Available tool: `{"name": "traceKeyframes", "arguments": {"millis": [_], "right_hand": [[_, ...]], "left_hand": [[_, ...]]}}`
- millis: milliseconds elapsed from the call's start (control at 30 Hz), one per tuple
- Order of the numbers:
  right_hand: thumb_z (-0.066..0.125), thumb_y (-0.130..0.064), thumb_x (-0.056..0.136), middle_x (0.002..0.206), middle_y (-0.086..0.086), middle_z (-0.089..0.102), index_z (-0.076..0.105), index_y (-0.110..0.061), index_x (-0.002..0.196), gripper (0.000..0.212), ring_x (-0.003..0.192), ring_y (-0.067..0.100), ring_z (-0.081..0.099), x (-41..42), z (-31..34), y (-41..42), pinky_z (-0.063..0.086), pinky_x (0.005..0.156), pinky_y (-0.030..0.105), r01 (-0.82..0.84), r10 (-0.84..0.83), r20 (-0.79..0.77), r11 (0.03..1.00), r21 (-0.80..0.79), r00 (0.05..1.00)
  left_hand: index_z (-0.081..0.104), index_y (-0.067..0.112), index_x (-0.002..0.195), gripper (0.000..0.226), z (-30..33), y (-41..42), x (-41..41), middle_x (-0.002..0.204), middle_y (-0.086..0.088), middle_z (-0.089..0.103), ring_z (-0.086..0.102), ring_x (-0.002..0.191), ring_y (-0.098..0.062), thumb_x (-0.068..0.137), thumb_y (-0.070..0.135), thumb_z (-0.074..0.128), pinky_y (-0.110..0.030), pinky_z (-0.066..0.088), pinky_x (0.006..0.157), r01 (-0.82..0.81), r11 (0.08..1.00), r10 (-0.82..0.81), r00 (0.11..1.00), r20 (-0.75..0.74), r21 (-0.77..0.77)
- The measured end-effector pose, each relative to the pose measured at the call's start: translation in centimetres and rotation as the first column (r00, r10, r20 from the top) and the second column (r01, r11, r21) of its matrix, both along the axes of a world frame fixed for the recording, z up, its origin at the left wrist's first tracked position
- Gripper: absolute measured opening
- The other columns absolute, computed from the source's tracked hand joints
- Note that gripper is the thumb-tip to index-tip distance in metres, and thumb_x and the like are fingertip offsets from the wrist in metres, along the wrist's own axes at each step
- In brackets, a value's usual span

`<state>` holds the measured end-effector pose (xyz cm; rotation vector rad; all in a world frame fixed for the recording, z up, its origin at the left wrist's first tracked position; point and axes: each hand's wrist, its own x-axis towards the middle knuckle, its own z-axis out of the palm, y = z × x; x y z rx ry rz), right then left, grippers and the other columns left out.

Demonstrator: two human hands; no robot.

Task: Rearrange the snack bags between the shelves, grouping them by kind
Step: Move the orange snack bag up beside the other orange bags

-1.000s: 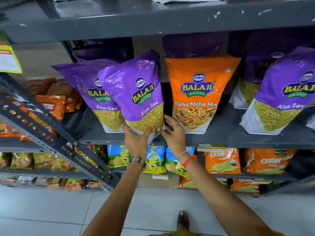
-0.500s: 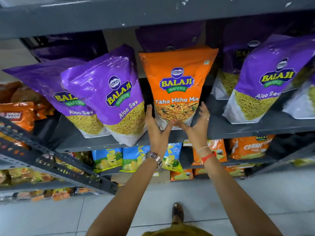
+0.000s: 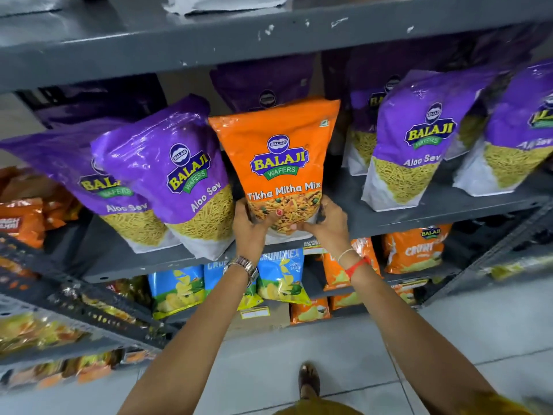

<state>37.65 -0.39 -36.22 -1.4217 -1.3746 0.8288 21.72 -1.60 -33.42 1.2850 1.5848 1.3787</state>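
Note:
An orange Tikha Mitha Mix bag point(image 3: 278, 157) stands upright in the middle of the grey shelf point(image 3: 443, 209). My left hand point(image 3: 250, 226) grips its lower left corner and my right hand point(image 3: 326, 226) grips its lower right corner. Purple Aloo Sev bags flank it: two lean to its left point(image 3: 176, 175) point(image 3: 74, 175), and others stand to its right point(image 3: 419, 139) point(image 3: 520, 136). More purple bags sit in shadow behind.
The shelf above point(image 3: 209, 34) overhangs the bag tops. Below are blue chip bags point(image 3: 176, 290) and orange Crunchex bags point(image 3: 413, 250). A second rack point(image 3: 74, 298) with orange and yellow packets angles in at the left. Grey tiled floor point(image 3: 299, 348) lies underneath.
Both hands left the purple Aloo Sev bag, moved right to the orange bag, and have closed on its bottom corners.

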Motion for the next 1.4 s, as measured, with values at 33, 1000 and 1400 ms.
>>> {"name": "traceKeyframes", "arguments": {"millis": [33, 1000, 1400], "right_hand": [[0.093, -0.017, 0.053, 0.098, 0.0, 0.067, 0.062, -0.007, 0.112, 0.067, 0.09, 0.011, 0.064, 0.0, 0.3, -0.1, 0.046, 0.066, 0.002, 0.005, -0.005, 0.009, 1.0, 0.011, 1.0], [0.087, -0.057, 0.04, 0.077, -0.005, 0.078, 0.073, -0.023, 0.086, 0.059, 0.073, 0.004, 0.071, -16.5, 31.6, -4.4, 0.06, 0.069, 0.036, -0.091, 0.136, -0.04, 0.823, 0.561, 0.99], [0.092, -0.04, 0.053, 0.093, 0.004, 0.076, 0.075, -0.015, 0.094, 0.051, 0.077, 0.012, 0.062, -22.3, 37.9, 3.6, 0.037, 0.051, 0.014, -0.197, 0.212, 0.019, 0.868, 0.456, 0.977]], "left_hand": [[0.047, -0.002, 0.119, 0.057, 0.2, -0.1, -0.2, 0.115, -0.018, 0.063, 0.058, 0.096, -0.022, 0.071, 0.012, 0.075, -0.015, 0.048, 0.075, -0.008, 1.0, 0.008, 1.0, 0.006, 0.026], [0.072, 0.022, 0.085, 0.041, 31.6, -7.2, -17.5, 0.083, 0.009, 0.075, 0.07, 0.085, -0.013, 0.047, 0.036, 0.08, -0.027, 0.056, 0.075, -0.059, 0.801, -0.004, 0.995, 0.104, 0.596], [0.069, 0.006, 0.095, 0.036, 36.1, 2.7, -24.4, 0.103, -0.016, 0.072, 0.066, 0.1, -0.034, 0.062, 0.018, 0.08, -0.045, 0.054, 0.088, -0.143, 0.888, 0.066, 0.98, 0.185, 0.436]]}}
